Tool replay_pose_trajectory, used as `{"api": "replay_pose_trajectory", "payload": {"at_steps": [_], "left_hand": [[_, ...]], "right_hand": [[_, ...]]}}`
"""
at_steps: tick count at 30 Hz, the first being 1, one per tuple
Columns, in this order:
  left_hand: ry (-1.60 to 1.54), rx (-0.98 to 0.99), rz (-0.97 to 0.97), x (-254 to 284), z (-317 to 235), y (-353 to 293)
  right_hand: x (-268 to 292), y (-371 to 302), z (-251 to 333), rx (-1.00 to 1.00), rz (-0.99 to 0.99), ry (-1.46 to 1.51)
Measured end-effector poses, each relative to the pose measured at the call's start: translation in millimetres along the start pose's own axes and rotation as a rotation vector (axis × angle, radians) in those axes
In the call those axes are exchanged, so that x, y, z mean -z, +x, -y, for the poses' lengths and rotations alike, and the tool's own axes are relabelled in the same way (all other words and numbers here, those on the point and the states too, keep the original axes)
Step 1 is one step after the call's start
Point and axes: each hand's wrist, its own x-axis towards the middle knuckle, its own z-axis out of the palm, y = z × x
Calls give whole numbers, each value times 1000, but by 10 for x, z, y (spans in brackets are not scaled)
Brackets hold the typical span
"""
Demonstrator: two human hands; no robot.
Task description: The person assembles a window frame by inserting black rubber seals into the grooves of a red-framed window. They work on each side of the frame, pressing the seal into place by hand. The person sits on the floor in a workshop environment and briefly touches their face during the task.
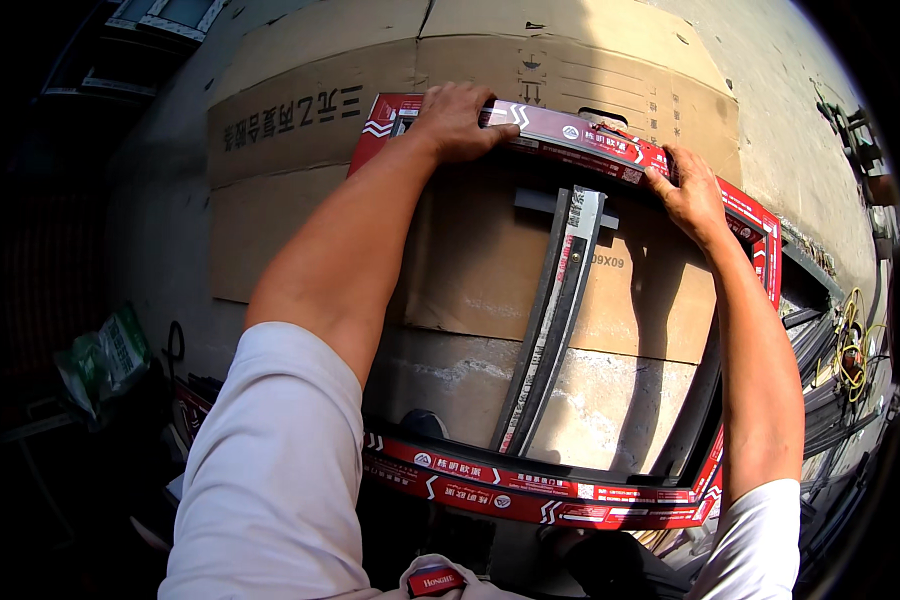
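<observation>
A window frame (570,132), wrapped in red and white printed protective film, stretches out in front of me. My left hand (457,122) is closed over its far rail, left of the middle, with the thumb along the inner edge. Toward the far right corner, my right hand (690,195) grips the same rail, its thumb on the near side and its fingers partly hidden beyond. Through the opening shows a long dark bar (555,315) with worn strips along it and a grey crosspiece at its far end. Whether the frame touches this bar I cannot tell.
Flattened cardboard (310,110) covers the floor beneath and beyond the frame. A green and white plastic bag (110,355) lies at the left. Dark long profiles (825,400) are heaped at the right beside a yellow cable (850,350). Framed panels (180,15) stand at the far left.
</observation>
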Motion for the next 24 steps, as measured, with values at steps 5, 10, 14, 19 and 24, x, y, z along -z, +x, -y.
{"api": "replay_pose_trajectory", "payload": {"at_steps": [5,10,14,19,24], "left_hand": [[33,-13,-82,-63,-32,-75],[103,16,-122,-143,-138,-211],[135,16,-118,-229,-155,-259],[169,-151,-115,-167,-63,-389],[443,-154,-171,-245,-15,-400]], "right_hand": [[-6,-4,1,9,-13,-13],[28,-11,31,15,4,9],[-7,-12,-19,35,-12,27],[-23,-20,-77,40,-17,36],[-24,-24,-20,45,-12,64]]}}
